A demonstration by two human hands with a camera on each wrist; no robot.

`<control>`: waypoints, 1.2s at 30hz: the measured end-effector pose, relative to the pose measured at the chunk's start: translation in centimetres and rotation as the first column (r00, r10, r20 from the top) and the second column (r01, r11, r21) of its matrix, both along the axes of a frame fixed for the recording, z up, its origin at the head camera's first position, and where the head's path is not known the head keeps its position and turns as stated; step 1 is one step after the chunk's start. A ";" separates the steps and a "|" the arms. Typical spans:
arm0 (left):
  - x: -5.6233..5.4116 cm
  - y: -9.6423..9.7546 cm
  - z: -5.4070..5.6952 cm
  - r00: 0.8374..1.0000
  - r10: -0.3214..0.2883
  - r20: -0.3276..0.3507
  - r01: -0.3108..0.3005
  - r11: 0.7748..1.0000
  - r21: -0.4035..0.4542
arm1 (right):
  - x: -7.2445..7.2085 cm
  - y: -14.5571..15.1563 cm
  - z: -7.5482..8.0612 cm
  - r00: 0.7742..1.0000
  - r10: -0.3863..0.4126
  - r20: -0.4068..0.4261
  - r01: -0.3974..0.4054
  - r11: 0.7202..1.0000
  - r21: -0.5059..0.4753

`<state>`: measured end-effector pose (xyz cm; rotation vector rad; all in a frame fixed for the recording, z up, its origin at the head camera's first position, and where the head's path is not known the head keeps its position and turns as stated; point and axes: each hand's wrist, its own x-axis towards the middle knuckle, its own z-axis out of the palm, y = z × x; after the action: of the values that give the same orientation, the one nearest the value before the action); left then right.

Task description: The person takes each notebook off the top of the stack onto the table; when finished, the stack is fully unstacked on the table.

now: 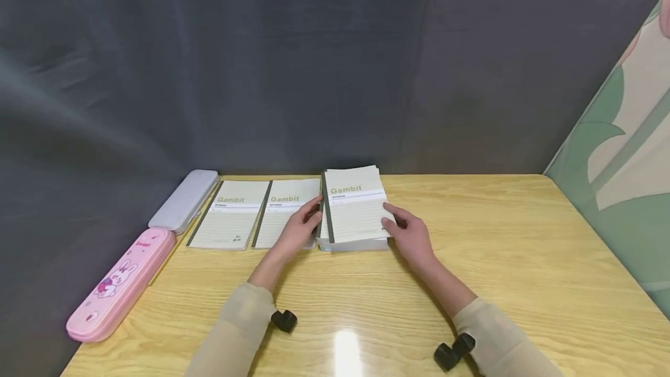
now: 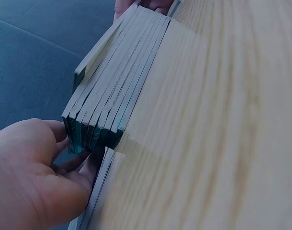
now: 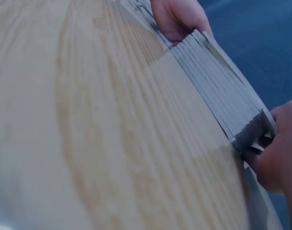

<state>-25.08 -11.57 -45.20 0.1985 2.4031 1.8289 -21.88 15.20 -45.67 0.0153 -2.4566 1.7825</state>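
A stack of several notebooks (image 2: 118, 67) stands on the table, their dark spines to the left and page edges toward me. Its top notebook (image 1: 357, 214), cream with "Gambit" on the cover, sits slightly turned, and in the left wrist view its spine side rises off the stack. My right hand (image 1: 414, 241) pinches this notebook at its lower right edge. At the stack's spine side, my left hand (image 1: 296, 231) rests its fingertips against the spines. Just left of the stack lie a middle notebook (image 1: 277, 223) and a left notebook (image 1: 230, 220), both flat and cover up.
Along the table's left edge lie a pink pencil case (image 1: 123, 287) with a rabbit picture and a pale lilac case (image 1: 184, 199). A dark curtain (image 1: 314, 63) hangs behind the table (image 1: 335, 295), and a patterned panel (image 1: 623, 150) stands at the right.
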 end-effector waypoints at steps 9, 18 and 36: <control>-0.1 0.0 -0.5 1.000 0.000 -0.028 0.001 1.000 0.018 | 0.1 0.6 -0.1 0.986 -0.168 0.015 0.167 0.966 -0.197; -0.3 0.0 -0.6 0.999 -0.025 -0.030 0.025 1.000 -0.009 | 1.3 2.8 -0.7 0.975 -0.212 0.072 0.223 0.897 -0.381; -0.1 -0.3 -0.7 0.998 -0.027 -0.053 0.027 1.000 0.002 | 3.2 7.2 -0.3 0.938 -0.301 0.171 0.347 0.802 -0.487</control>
<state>-25.20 -11.86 -45.90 0.2822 2.4206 1.8384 -18.70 22.40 -45.95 -0.5044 -1.7975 2.2269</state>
